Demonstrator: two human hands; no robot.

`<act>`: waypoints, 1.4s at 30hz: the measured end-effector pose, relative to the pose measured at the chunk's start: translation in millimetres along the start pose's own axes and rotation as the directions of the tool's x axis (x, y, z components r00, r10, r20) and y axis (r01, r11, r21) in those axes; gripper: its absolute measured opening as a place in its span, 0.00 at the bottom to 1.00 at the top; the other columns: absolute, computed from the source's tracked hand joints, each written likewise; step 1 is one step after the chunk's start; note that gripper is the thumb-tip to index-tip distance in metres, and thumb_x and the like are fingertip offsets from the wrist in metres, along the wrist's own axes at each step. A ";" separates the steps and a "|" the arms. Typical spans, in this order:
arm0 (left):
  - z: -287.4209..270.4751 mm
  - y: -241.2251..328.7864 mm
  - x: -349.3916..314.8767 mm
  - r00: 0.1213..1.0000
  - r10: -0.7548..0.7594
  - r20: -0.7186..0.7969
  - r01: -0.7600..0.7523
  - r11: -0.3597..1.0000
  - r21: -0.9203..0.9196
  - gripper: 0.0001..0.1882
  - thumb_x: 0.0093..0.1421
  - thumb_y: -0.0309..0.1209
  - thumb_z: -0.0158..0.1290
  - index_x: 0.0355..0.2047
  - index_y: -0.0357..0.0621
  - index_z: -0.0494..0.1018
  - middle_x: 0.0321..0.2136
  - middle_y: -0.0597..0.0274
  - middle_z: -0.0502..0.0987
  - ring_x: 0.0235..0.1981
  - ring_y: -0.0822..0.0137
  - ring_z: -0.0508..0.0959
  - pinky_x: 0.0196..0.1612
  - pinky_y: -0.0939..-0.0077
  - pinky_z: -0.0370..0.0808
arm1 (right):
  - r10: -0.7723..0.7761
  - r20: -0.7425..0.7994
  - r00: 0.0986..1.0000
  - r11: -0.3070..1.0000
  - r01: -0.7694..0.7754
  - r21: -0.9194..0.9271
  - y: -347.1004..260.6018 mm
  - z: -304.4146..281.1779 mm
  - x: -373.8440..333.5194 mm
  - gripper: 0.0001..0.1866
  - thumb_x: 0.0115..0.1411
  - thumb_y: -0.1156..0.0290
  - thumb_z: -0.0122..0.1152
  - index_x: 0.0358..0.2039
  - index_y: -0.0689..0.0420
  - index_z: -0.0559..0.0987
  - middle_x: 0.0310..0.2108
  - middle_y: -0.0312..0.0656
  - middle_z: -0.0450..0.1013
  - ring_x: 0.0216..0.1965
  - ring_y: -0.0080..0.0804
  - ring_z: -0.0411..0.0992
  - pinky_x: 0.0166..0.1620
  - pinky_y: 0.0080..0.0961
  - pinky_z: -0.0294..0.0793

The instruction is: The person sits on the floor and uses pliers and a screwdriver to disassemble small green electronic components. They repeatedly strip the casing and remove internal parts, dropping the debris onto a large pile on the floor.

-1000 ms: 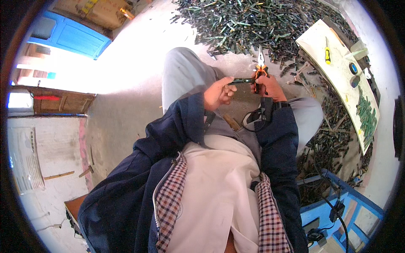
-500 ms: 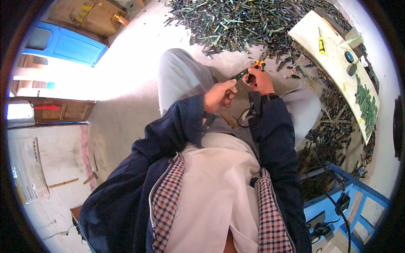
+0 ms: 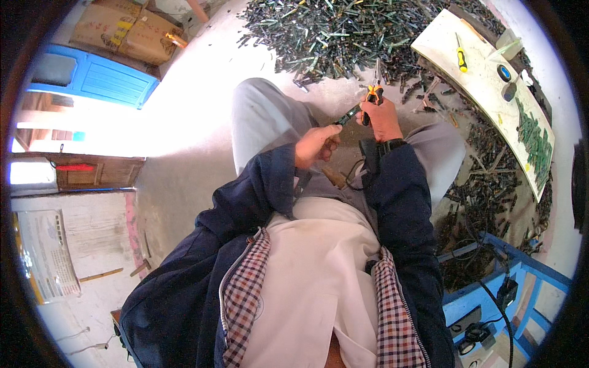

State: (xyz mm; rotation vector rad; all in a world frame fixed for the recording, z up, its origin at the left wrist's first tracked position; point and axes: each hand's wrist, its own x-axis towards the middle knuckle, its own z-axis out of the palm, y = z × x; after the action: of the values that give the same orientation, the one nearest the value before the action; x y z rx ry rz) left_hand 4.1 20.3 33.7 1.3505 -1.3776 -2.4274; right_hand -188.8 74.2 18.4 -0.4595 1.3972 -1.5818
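Forward and close, left hand (image 3: 315, 147) pinches a dark strip (image 3: 349, 115), right hand (image 3: 383, 119) grips pliers (image 3: 373, 94)

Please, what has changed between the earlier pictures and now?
The dark strip, level between the hands at first, now slants up from the left hand toward the right hand. Neither has let go: the left keeps the strip, the right the pliers. The yellow screwdriver stays on the pale board.

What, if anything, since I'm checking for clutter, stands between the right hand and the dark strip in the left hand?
Nothing visible: the dark strip runs from the left hand toward the right hand, which holds the orange-handled pliers. Contact there is unclear.
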 end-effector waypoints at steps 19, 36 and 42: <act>3.1 -5.0 5.5 0.998 0.060 0.036 -0.060 0.998 -0.001 0.15 0.58 0.44 0.50 0.32 0.45 0.70 0.26 0.67 0.70 0.24 0.72 0.68 0.29 0.76 0.66 | -0.089 0.051 0.995 0.979 0.097 -0.181 -8.8 6.5 -12.0 0.11 0.51 0.74 0.57 0.35 0.63 0.76 0.23 0.39 0.72 0.23 0.25 0.73 0.27 0.22 0.75; 6.8 -11.0 17.4 1.000 0.018 0.009 -0.019 0.989 0.144 0.18 0.63 0.48 0.42 0.34 0.46 0.70 0.28 0.66 0.70 0.26 0.72 0.69 0.31 0.76 0.70 | -0.336 -0.042 0.941 0.803 0.263 -0.535 24.7 3.1 -1.7 0.12 0.49 0.67 0.56 0.26 0.67 0.74 0.20 0.56 0.71 0.26 0.56 0.71 0.29 0.42 0.68; 11.0 -8.6 14.2 0.999 0.034 -0.011 -0.032 0.991 0.133 0.18 0.62 0.46 0.46 0.31 0.43 0.71 0.26 0.65 0.71 0.25 0.72 0.70 0.29 0.75 0.69 | -0.248 -0.082 0.965 0.863 0.182 -0.471 32.1 0.2 2.1 0.13 0.49 0.67 0.57 0.25 0.67 0.74 0.20 0.55 0.72 0.27 0.54 0.73 0.29 0.42 0.68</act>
State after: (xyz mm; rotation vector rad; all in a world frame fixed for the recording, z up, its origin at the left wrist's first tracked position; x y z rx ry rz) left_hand -9.3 27.1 20.7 1.3562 -1.5705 -2.3395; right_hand -177.0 75.4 -11.5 -0.8258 1.8976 -1.4681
